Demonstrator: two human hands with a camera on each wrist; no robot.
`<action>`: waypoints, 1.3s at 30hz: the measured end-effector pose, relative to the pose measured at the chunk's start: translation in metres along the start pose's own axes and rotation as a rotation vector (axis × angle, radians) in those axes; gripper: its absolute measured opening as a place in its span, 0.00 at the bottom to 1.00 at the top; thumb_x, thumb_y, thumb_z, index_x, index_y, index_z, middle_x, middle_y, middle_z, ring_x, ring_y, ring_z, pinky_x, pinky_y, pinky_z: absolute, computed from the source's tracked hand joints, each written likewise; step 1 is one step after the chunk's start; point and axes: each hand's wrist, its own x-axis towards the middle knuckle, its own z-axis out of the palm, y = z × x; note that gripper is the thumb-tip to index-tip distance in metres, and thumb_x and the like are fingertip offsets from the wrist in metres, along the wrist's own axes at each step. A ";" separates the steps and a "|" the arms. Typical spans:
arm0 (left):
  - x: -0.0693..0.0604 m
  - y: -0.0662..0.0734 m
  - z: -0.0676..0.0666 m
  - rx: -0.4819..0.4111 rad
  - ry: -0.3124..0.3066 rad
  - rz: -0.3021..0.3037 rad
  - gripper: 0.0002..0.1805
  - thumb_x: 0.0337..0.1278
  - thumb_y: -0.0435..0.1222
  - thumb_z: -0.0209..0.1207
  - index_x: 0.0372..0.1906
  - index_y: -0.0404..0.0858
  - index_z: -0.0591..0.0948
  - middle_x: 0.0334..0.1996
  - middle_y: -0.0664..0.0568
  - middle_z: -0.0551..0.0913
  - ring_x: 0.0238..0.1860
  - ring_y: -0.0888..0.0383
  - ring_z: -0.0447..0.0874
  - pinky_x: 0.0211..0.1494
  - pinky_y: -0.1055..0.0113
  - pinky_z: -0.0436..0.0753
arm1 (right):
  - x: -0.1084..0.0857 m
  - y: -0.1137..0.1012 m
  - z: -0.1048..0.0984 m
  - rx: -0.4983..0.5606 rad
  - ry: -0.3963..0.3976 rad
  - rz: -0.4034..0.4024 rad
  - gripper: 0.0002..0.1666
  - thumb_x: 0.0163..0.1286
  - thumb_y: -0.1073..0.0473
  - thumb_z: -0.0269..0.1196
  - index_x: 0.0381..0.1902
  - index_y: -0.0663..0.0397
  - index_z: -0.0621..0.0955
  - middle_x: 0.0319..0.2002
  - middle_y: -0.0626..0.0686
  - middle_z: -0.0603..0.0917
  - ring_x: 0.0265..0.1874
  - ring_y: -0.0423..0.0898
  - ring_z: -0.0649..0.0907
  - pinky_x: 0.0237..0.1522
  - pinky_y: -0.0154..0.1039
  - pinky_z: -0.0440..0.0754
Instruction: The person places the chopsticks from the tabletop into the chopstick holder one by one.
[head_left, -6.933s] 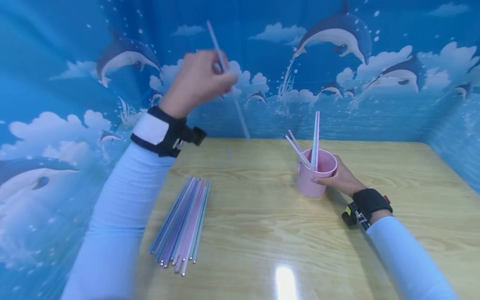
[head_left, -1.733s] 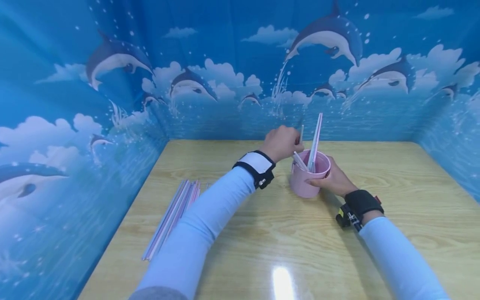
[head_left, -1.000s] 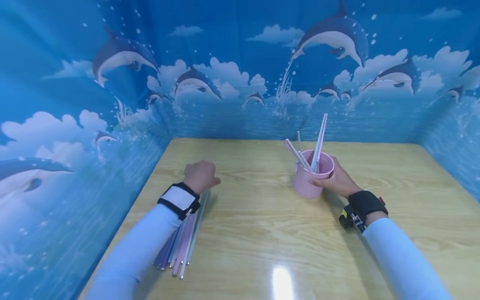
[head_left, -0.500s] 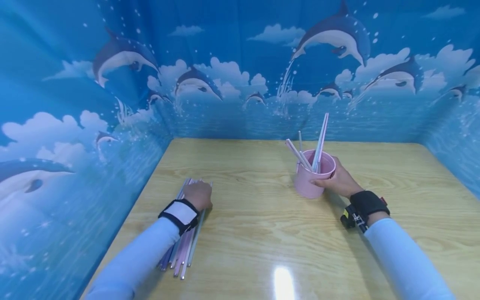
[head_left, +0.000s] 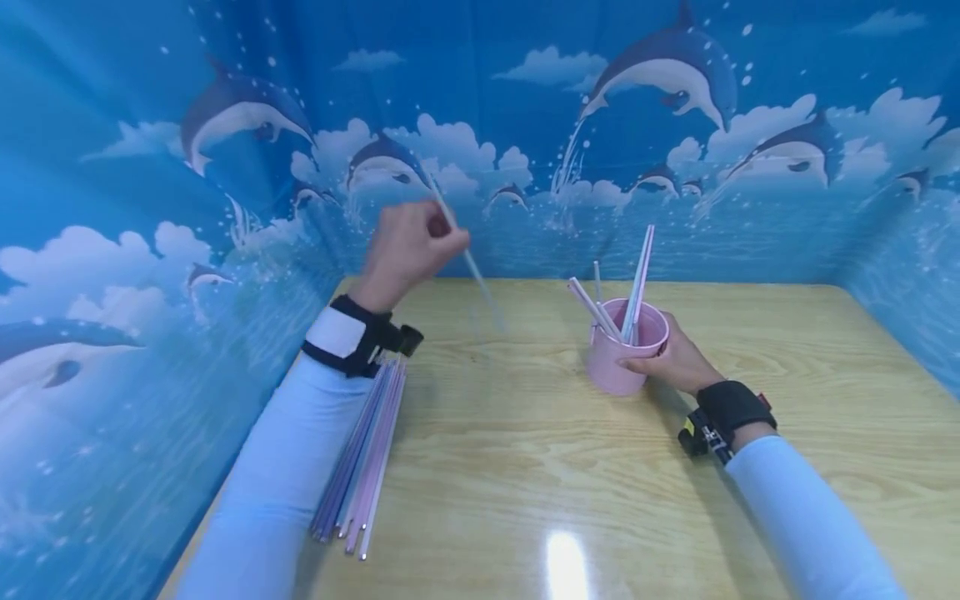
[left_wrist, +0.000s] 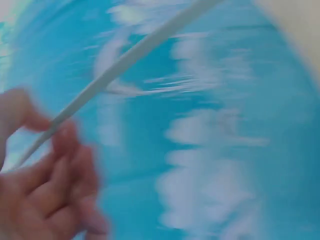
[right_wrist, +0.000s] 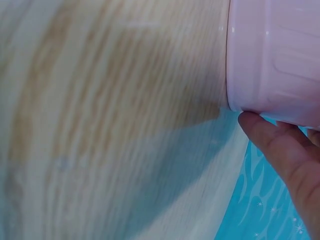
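My left hand [head_left: 408, 250] is raised over the back left of the table, pinching a pale, slim chopstick [head_left: 482, 283] between thumb and fingertips. The chopstick slants down to the right, its lower end blurred. In the left wrist view the same chopstick [left_wrist: 125, 62] crosses above curled fingers. My right hand [head_left: 678, 360] grips the side of a pink cup [head_left: 613, 373], thumb in front; its other fingers are mostly hidden behind. Several chopsticks [head_left: 639, 283] lean in the cup, tips above the rim. The right wrist view shows the cup's lower wall [right_wrist: 280, 60] and fingers against it.
A fanned pile of purple, blue and pink chopsticks [head_left: 367, 467] with shiny ends lies on the left of the wooden table [head_left: 487, 500], partly under my left forearm. A blue dolphin-print backdrop [head_left: 480, 100] stands along the back and sides.
My left hand went from the cup back to the pile, picked up a chopstick and lifted it. Another chopstick stands in the cup since the earliest frame. My right hand stays on the cup.
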 end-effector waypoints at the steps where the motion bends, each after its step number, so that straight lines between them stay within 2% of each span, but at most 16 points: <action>1: 0.006 0.011 -0.009 -0.065 0.135 0.092 0.10 0.45 0.43 0.53 0.27 0.41 0.76 0.19 0.53 0.77 0.18 0.60 0.68 0.19 0.72 0.64 | 0.000 0.001 0.000 -0.007 -0.001 0.003 0.44 0.43 0.65 0.66 0.59 0.55 0.59 0.52 0.60 0.69 0.51 0.53 0.69 0.52 0.49 0.63; 3: 0.015 0.032 -0.020 -0.159 0.347 0.259 0.09 0.45 0.40 0.52 0.30 0.39 0.77 0.21 0.52 0.79 0.20 0.61 0.71 0.20 0.73 0.64 | 0.001 0.000 0.000 0.005 -0.009 -0.011 0.44 0.43 0.67 0.66 0.58 0.56 0.60 0.51 0.60 0.69 0.51 0.52 0.69 0.52 0.49 0.64; 4: 0.019 0.041 -0.022 -0.190 0.430 0.349 0.09 0.45 0.39 0.52 0.30 0.37 0.76 0.22 0.51 0.80 0.21 0.62 0.72 0.21 0.74 0.64 | 0.001 0.000 0.000 0.013 -0.014 -0.020 0.43 0.43 0.67 0.66 0.58 0.55 0.61 0.51 0.59 0.70 0.51 0.51 0.70 0.52 0.47 0.65; 5: 0.023 0.050 -0.023 -0.220 0.484 0.429 0.09 0.46 0.38 0.51 0.30 0.37 0.76 0.23 0.51 0.80 0.22 0.62 0.73 0.23 0.75 0.65 | 0.002 0.001 0.000 0.010 -0.017 -0.029 0.43 0.43 0.68 0.66 0.58 0.55 0.61 0.51 0.59 0.70 0.50 0.49 0.70 0.52 0.45 0.66; 7: 0.028 0.065 -0.018 -0.264 0.523 0.547 0.09 0.46 0.37 0.52 0.31 0.35 0.76 0.25 0.50 0.81 0.26 0.63 0.75 0.27 0.77 0.68 | 0.003 0.000 0.000 0.016 -0.023 -0.041 0.43 0.42 0.68 0.66 0.58 0.55 0.61 0.50 0.57 0.71 0.50 0.48 0.71 0.51 0.41 0.67; 10: 0.033 0.083 0.000 -0.249 0.458 0.619 0.09 0.46 0.37 0.52 0.31 0.36 0.76 0.26 0.51 0.81 0.28 0.63 0.75 0.33 0.77 0.70 | 0.004 0.000 -0.001 0.034 -0.033 -0.053 0.42 0.42 0.68 0.66 0.57 0.55 0.62 0.50 0.57 0.72 0.50 0.47 0.71 0.52 0.42 0.67; 11: 0.035 0.089 0.008 -0.231 0.412 0.613 0.09 0.46 0.38 0.52 0.31 0.37 0.76 0.27 0.52 0.81 0.29 0.63 0.75 0.35 0.76 0.70 | 0.005 0.001 -0.001 0.039 -0.037 -0.056 0.42 0.42 0.69 0.66 0.57 0.56 0.62 0.50 0.57 0.72 0.50 0.47 0.71 0.52 0.43 0.66; 13: 0.038 0.098 0.024 -0.176 0.287 0.554 0.09 0.47 0.40 0.52 0.32 0.41 0.76 0.28 0.56 0.81 0.31 0.64 0.74 0.38 0.77 0.68 | 0.006 -0.001 -0.002 0.046 -0.038 -0.053 0.42 0.42 0.68 0.66 0.57 0.56 0.62 0.50 0.56 0.72 0.50 0.47 0.71 0.53 0.46 0.65; 18: 0.047 0.110 0.063 -0.063 -0.041 0.371 0.08 0.49 0.45 0.50 0.34 0.49 0.74 0.30 0.63 0.79 0.34 0.67 0.72 0.37 0.77 0.67 | 0.004 -0.001 -0.002 0.048 -0.030 -0.030 0.42 0.43 0.66 0.66 0.57 0.55 0.62 0.50 0.55 0.71 0.50 0.47 0.71 0.53 0.48 0.63; 21: 0.050 0.112 0.083 0.009 -0.160 0.300 0.07 0.49 0.46 0.49 0.33 0.51 0.74 0.30 0.64 0.78 0.32 0.68 0.71 0.34 0.76 0.68 | 0.001 -0.002 0.000 0.041 -0.019 0.009 0.44 0.43 0.64 0.67 0.58 0.53 0.60 0.52 0.56 0.69 0.51 0.49 0.69 0.54 0.52 0.61; 23: 0.051 0.113 0.093 0.053 -0.206 0.284 0.07 0.49 0.47 0.49 0.32 0.51 0.74 0.30 0.64 0.78 0.31 0.68 0.71 0.32 0.75 0.68 | 0.000 -0.002 0.000 0.030 -0.008 0.030 0.44 0.43 0.63 0.67 0.59 0.51 0.59 0.53 0.56 0.68 0.51 0.48 0.69 0.54 0.52 0.61; 27: 0.053 0.111 0.108 0.072 -0.284 0.266 0.06 0.50 0.47 0.49 0.30 0.51 0.73 0.29 0.63 0.77 0.29 0.68 0.72 0.32 0.75 0.68 | 0.001 -0.001 0.000 0.035 -0.014 -0.001 0.43 0.44 0.64 0.66 0.58 0.53 0.61 0.52 0.56 0.70 0.50 0.47 0.70 0.53 0.45 0.65; 30: 0.053 0.111 0.115 0.105 -0.339 0.256 0.06 0.51 0.47 0.49 0.28 0.50 0.73 0.25 0.61 0.76 0.26 0.66 0.71 0.31 0.73 0.67 | 0.004 0.000 0.000 0.052 -0.035 -0.040 0.41 0.44 0.66 0.66 0.57 0.55 0.62 0.50 0.56 0.71 0.49 0.46 0.72 0.51 0.39 0.68; 33: 0.050 0.110 0.120 0.182 -0.373 0.254 0.08 0.50 0.48 0.50 0.25 0.50 0.72 0.20 0.60 0.74 0.24 0.64 0.70 0.32 0.71 0.64 | 0.004 -0.001 -0.001 0.035 -0.030 -0.031 0.42 0.44 0.65 0.66 0.57 0.53 0.62 0.50 0.54 0.71 0.48 0.45 0.72 0.49 0.34 0.68; 37: 0.044 0.108 0.127 0.251 -0.432 0.224 0.10 0.47 0.50 0.53 0.21 0.51 0.74 0.18 0.61 0.74 0.26 0.64 0.69 0.37 0.69 0.62 | 0.002 -0.001 -0.001 0.021 -0.025 -0.028 0.41 0.44 0.64 0.66 0.57 0.52 0.62 0.50 0.55 0.72 0.48 0.45 0.72 0.49 0.33 0.69; 39: 0.042 0.106 0.129 0.267 -0.459 0.207 0.11 0.46 0.51 0.53 0.20 0.51 0.74 0.18 0.61 0.75 0.27 0.64 0.69 0.40 0.67 0.62 | 0.002 0.000 -0.001 0.018 -0.029 -0.047 0.40 0.44 0.65 0.66 0.56 0.54 0.62 0.49 0.56 0.72 0.47 0.45 0.73 0.48 0.34 0.70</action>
